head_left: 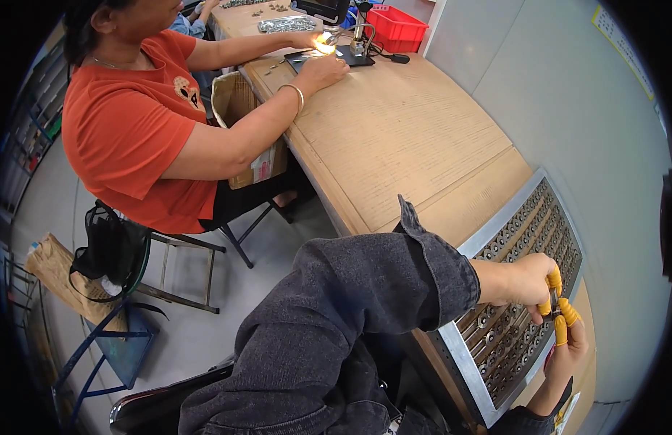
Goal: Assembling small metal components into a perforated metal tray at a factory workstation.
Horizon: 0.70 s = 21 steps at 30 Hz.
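"Lying at the near end of the desk point(401, 130), what is framed in grey metal?"
"A tray point(470, 373), filled with rows of small ring-shaped parts point(483, 319)."
"What is held?"
"Over its right edge, a small grey piece point(554, 299), shape unclear, is pinched by the left hand point(528, 281) and right hand point(570, 355), fingertips sheathed in ridged yellow covers point(555, 279)."

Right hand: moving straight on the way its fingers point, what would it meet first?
Probably the left hand, whose yellow-covered fingertips lie just ahead of the right hand; depth and any small part between them are hard to judge.
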Tool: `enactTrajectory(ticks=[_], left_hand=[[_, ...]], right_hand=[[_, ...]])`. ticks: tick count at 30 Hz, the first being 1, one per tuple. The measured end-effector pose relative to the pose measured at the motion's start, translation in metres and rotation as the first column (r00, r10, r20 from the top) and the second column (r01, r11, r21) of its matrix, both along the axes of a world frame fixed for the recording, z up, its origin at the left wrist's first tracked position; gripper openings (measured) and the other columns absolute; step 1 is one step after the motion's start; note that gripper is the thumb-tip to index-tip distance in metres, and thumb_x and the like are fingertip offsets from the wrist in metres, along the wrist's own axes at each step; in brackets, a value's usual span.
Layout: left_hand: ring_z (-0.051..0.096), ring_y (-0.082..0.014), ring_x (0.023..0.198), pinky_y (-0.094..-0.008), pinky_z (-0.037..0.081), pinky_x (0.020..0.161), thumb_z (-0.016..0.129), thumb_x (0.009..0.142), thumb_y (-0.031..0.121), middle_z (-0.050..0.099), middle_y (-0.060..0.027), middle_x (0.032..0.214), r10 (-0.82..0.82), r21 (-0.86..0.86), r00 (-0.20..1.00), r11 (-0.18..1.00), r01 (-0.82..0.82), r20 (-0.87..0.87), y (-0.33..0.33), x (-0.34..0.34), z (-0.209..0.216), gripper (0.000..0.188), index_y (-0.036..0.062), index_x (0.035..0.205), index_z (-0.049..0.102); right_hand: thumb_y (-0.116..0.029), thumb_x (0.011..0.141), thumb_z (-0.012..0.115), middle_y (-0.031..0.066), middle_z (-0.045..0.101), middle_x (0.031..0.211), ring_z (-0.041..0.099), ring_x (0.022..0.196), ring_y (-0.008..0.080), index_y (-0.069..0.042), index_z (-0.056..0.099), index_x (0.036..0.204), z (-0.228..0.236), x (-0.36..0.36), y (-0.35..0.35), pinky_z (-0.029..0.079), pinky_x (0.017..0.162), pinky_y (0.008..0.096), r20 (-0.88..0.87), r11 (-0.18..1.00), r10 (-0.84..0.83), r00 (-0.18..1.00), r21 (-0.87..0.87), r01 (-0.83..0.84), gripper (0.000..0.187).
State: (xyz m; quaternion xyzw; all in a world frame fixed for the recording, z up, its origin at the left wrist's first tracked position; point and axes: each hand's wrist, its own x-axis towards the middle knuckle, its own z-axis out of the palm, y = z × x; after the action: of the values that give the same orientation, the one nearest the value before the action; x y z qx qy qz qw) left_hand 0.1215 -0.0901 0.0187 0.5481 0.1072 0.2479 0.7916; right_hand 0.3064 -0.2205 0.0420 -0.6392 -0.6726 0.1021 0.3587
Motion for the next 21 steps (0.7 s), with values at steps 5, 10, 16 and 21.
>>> enactTrajectory(ticks=[5,10,16,21], left_hand=[[0.064,-0.0239,0.067,-0.0275,0.059,0.06,0.053,0.077,-0.015,0.051,-0.0163,0.094,0.019,-0.06,1.0,0.998,-0.018,0.016,-0.001,-0.001,0.001,0.03,-0.0085,0.106,0.051],[0.065,-0.024,0.067,-0.0268,0.059,0.06,0.053,0.077,-0.015,0.051,-0.0164,0.094,0.014,-0.043,1.0,0.999,-0.013,0.026,-0.001,0.002,0.0,0.031,-0.0088,0.107,0.05],[0.065,-0.0238,0.069,-0.0266,0.059,0.061,0.053,0.078,-0.015,0.052,-0.0168,0.095,-0.006,0.023,1.0,1.0,0.005,0.028,0.0,0.003,-0.001,0.031,-0.0089,0.108,0.05],[0.065,-0.0233,0.071,-0.0267,0.06,0.062,0.054,0.079,-0.014,0.052,-0.0169,0.095,0.023,-0.02,1.0,1.0,-0.023,0.004,0.0,-0.001,0.003,0.031,-0.0091,0.109,0.05]], right_hand=[[0.006,0.089,0.054,0.0133,0.062,0.12,0.061,0.102,0.0193,0.004,0.056,0.125,0.0,0.003,-0.004,0.045,0.092,0.027,0.134,0.999,0.025,0.991,-0.045,-0.019,0.037],[0.004,0.09,0.052,0.0134,0.061,0.121,0.06,0.105,0.02,0.004,0.055,0.127,0.003,-0.025,-0.001,0.044,0.094,0.0268,-0.198,0.996,-0.084,0.977,-0.002,0.085,0.038],[0.004,0.09,0.05,0.0142,0.058,0.126,0.057,0.111,0.0213,0.004,0.051,0.131,0.0,-0.019,0.0,0.041,0.098,0.0291,-0.271,0.994,-0.104,0.957,-0.051,0.094,0.041],[0.004,0.09,0.048,0.015,0.055,0.131,0.054,0.118,0.0227,0.003,0.047,0.134,-0.007,0.002,0.001,0.038,0.103,0.0314,-0.342,0.99,-0.128,0.931,-0.096,0.1,0.044]])
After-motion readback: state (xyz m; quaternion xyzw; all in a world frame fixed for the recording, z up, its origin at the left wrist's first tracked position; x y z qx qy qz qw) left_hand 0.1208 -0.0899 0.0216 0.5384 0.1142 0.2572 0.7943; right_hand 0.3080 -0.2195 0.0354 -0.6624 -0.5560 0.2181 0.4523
